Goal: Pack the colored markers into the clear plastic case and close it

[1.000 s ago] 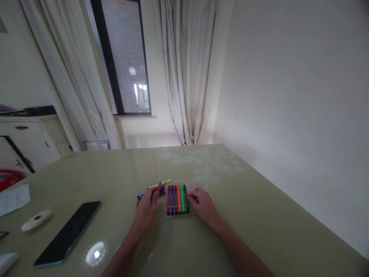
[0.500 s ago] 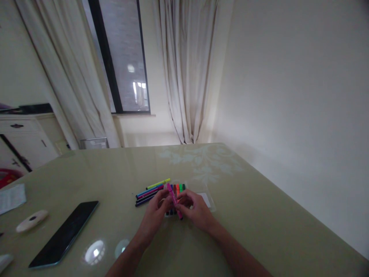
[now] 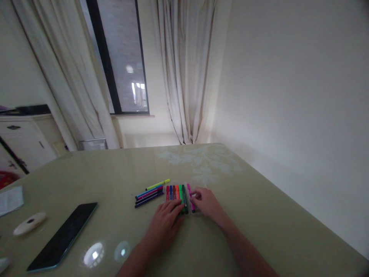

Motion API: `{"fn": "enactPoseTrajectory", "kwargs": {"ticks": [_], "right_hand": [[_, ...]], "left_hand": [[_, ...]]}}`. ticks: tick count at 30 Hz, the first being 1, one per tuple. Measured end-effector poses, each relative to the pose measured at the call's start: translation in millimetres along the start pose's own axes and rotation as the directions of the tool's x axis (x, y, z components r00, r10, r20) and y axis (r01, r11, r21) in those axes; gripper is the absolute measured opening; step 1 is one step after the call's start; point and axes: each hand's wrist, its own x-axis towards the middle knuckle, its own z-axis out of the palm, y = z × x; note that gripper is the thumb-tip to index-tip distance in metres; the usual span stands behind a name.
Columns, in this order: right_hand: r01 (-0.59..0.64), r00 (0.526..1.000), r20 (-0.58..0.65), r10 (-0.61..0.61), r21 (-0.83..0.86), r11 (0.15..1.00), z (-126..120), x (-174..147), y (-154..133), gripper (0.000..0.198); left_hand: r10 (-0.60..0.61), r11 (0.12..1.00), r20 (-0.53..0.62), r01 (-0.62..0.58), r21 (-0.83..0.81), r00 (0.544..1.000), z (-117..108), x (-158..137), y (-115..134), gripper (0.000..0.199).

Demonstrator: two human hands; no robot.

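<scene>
A row of several felt-tip markers (image 3: 174, 193), red, blue, brown, orange and green, lies side by side in a clear plastic case (image 3: 188, 204). Across the near ends of that row rests my left hand (image 3: 166, 220), its fingers stretched out and covering part of the markers. My right hand (image 3: 206, 202) pinches a pink marker (image 3: 190, 200) between thumb and fingers, just right of the dark green marker (image 3: 185, 198). The case's right-hand part is mostly hidden behind this hand.
Left of the case lie a yellow marker (image 3: 157, 184) and several loose blue, magenta and dark markers (image 3: 149, 198). Further left are a black phone or tablet (image 3: 63, 236), a white oval object (image 3: 29, 224) and paper (image 3: 10, 200). A wall (image 3: 294, 127) borders the table's right side.
The pink marker has moved right from above the row to the row's right side, in my right hand. My left hand has left the marker and come down flat on the row.
</scene>
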Motion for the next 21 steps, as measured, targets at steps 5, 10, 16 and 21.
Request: {"fn": "enactPoseTrajectory", "kwargs": {"ticks": [5, 10, 16, 21], "right_hand": [[0.004, 1.000, 0.028, -0.003, -0.037, 0.999, 1.5, 0.3, -0.1, 0.017], [0.012, 1.000, 0.013, -0.012, 0.008, 1.000, 1.7, 0.1, 4.0, 0.015], [0.036, 0.999, -0.025, -0.036, 0.015, 0.999, -0.4, -0.1, -1.8, 0.014], [0.073, 0.996, -0.062, -0.068, 0.076, 0.994, -0.1, -0.9, -9.3, 0.017]], "left_hand": [[0.005, 1.000, -0.024, -0.006, -0.004, 1.000, 3.2, 1.2, 1.7, 0.039], [-0.129, 0.990, -0.141, 0.119, -0.072, 0.982, -8.6, 6.5, -12.5, 0.035], [-0.498, 0.786, -0.222, 0.545, 0.294, 0.838, -41.3, -2.6, -43.8, 0.033], [-0.550, 0.737, -0.134, 0.555, 0.386, 0.824, -44.8, -4.3, -48.4, 0.029]]}}
